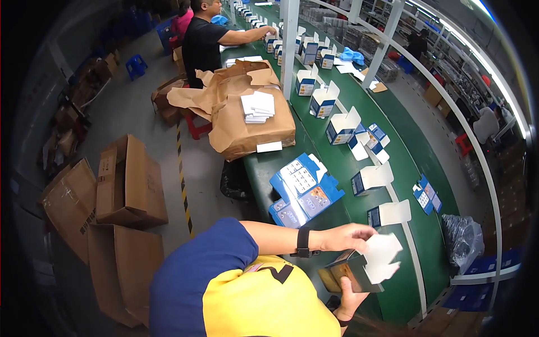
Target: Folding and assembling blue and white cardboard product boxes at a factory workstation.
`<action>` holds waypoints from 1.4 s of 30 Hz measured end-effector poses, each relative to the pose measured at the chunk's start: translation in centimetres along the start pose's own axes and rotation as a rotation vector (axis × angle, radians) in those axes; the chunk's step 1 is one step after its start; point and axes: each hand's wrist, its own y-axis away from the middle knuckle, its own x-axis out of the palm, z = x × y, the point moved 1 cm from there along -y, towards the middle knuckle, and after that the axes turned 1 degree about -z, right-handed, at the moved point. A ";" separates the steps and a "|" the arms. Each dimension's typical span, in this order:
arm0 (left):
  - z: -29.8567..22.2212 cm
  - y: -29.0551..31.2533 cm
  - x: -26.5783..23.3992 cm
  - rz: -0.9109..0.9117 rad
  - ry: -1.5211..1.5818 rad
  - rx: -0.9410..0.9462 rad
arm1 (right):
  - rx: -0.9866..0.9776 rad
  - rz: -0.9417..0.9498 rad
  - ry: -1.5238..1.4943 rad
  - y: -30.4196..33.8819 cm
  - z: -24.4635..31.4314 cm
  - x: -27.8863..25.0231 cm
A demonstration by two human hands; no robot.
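In front of my body I hold a small carton (343, 269), tilted, with its white flaps (383, 257) standing open. My right hand (351, 299) grips it from below, the thumb up along its printed side. At the top edge my left hand (349, 238) has its fingers curled against the white flaps; the fingertips are partly hidden. Just beyond, flat unfolded blue-and-white cartons (306, 191) lie in a stack on the green table. Two opened cartons, a nearer one (389, 213) and a farther one (372, 178), stand on the belt past my left hand.
More opened cartons (339, 128) line the green conveyor (393, 140). A paper-wrapped bundle (252, 132) topped with white leaflets (258, 105) sits at the table's left. Brown cardboard boxes (132, 185) stand on the floor. A metal post (289, 50) rises by the belt; a co-worker (205, 45) reaches over it.
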 end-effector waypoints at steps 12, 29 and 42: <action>0.6 0.4 1.1 0.346 -0.819 0.347 | 0.169 -0.368 -0.240 -2.5 2.2 -0.7; -0.4 0.6 1.9 0.210 -1.075 0.497 | 0.210 -0.329 -0.432 -2.0 3.0 -1.6; -1.9 0.2 2.9 0.238 -1.004 0.523 | 0.165 -0.191 -0.340 -2.0 1.5 -1.7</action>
